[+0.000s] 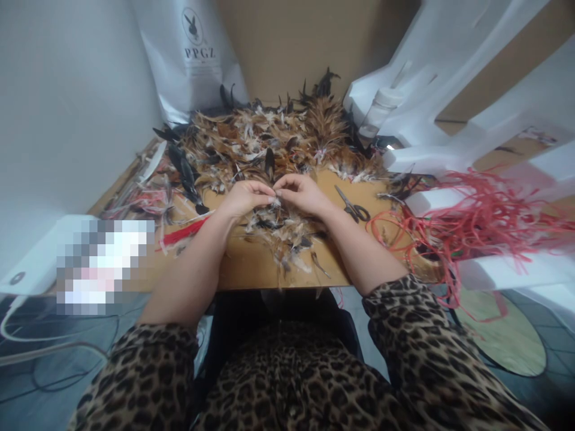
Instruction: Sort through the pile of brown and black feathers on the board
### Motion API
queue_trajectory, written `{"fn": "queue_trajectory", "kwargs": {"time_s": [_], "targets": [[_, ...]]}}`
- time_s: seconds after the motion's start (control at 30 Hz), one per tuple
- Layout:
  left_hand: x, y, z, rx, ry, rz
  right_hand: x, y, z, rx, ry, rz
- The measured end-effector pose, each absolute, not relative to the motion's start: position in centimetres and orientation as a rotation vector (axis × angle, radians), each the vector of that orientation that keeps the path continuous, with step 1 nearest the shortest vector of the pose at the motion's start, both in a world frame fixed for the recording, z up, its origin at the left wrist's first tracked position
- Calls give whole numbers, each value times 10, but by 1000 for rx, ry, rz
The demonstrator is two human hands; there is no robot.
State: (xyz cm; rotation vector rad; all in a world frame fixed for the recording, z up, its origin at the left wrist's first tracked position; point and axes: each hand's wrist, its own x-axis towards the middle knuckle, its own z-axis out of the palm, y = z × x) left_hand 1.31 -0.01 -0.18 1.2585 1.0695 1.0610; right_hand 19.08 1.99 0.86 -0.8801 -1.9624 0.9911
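Left hand (249, 197) and right hand (300, 191) pinch a downy feather tuft (275, 202), likely light, soft, easily crushed and best held by its quills.

Bare strip of desk (331, 183) between right hand (302, 193) and scissors (356, 212); feather heap (269, 134) blocks far side, tangled red strips (485, 224) right.

Wispy, rough feathers (251, 140), shiny plastic-looking red strands (480, 221), smooth satiny bag (197, 81), metal-bladed scissors (351, 208)
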Motion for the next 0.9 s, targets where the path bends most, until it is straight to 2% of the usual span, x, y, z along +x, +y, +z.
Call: {"fn": "queue_trajectory", "kwargs": {"time_s": [0.27,0.9], "targets": [[13,0,-1,1426,1108,1041,187,20,0,-902,-1907,1255],[17,3,-8,2238,1465,1158,181,23,-5,-1114,-1758,1377]]}}
